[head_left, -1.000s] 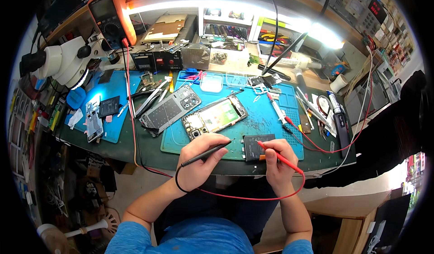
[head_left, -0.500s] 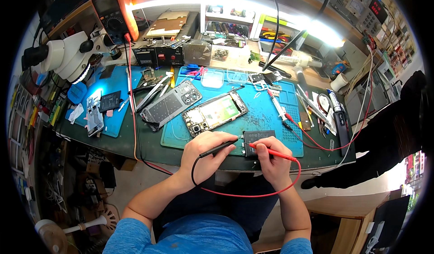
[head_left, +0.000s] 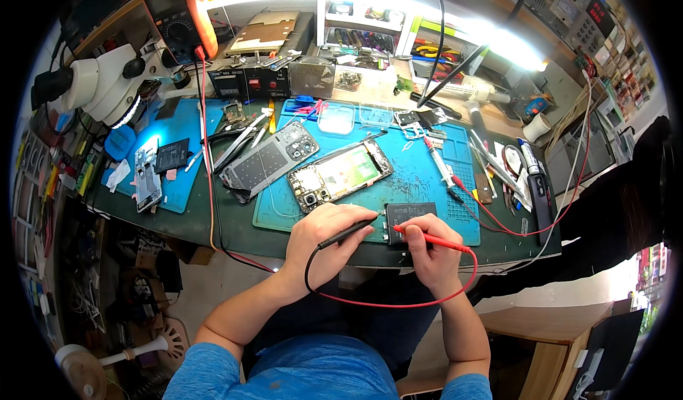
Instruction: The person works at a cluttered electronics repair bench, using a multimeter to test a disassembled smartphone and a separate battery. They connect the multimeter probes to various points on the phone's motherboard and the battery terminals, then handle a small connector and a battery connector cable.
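1. Batt. point(head_left: 416, 211): flat, blk, roughly rectangular, faint print on top, small light tabs at L edge. Lies on blue mat point(head_left: 409, 159) near front of dk green surface point(head_left: 178, 225).
2. L hand point(head_left: 320, 238): fingers closed round blk probe point(head_left: 347, 232), pen-style, tip just beside batt.'s L edge.
3. R hand point(head_left: 435, 247): pinching red probe point(head_left: 435, 240), tip at batt.'s L part. Can't tell if either tip touches.
4. Opened phone point(head_left: 340, 176), innards showing, on mat up & L of batt.; grey phone panel point(head_left: 267, 159) w/ camera cutouts L of it.
5. Clear shallow box point(head_left: 336, 119) at mat's back, 2nd clear box point(head_left: 375, 115) just R; contents unclear.
6. White organizer point(head_left: 321, 26) behind: row of thin tools in lower compt., small items up top.
7. Rack point(head_left: 406, 38) next to it, green-edged: pliers w/ yellow & red handles.
8. Orange multimeter point(head_left: 178, 26) back L, leads plugged in.
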Tool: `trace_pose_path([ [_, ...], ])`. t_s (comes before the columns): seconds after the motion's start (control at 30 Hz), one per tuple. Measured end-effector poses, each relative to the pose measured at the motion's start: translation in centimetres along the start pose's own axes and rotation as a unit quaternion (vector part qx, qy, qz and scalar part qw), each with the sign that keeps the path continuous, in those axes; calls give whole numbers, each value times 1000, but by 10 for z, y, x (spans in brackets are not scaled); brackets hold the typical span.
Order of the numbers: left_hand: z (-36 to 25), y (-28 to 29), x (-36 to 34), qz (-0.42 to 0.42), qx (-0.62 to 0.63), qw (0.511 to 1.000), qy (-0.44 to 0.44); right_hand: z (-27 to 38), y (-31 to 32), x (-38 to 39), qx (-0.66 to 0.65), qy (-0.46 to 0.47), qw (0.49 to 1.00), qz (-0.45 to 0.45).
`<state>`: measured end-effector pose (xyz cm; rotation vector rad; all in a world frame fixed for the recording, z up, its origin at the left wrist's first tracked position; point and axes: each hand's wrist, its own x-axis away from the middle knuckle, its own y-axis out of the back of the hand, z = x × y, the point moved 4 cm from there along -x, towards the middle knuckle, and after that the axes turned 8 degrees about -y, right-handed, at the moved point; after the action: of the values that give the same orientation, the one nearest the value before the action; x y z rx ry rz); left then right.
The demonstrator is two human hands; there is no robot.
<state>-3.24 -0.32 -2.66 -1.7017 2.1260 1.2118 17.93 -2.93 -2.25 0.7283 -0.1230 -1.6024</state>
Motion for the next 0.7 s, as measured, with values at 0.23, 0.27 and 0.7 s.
trace_pose_path([
  [0.23,0,0,-1,-1,5,1000,0,-1,0,-1,11,1,1000,3],
  [0.27,0,1,0,-3,5,1000,1,0,-1,-1,16,4,1000,3],
  [0.7,2,0,4,1,15,1000,-6,-3,-3,2,-10,-23,1000,-5],
])
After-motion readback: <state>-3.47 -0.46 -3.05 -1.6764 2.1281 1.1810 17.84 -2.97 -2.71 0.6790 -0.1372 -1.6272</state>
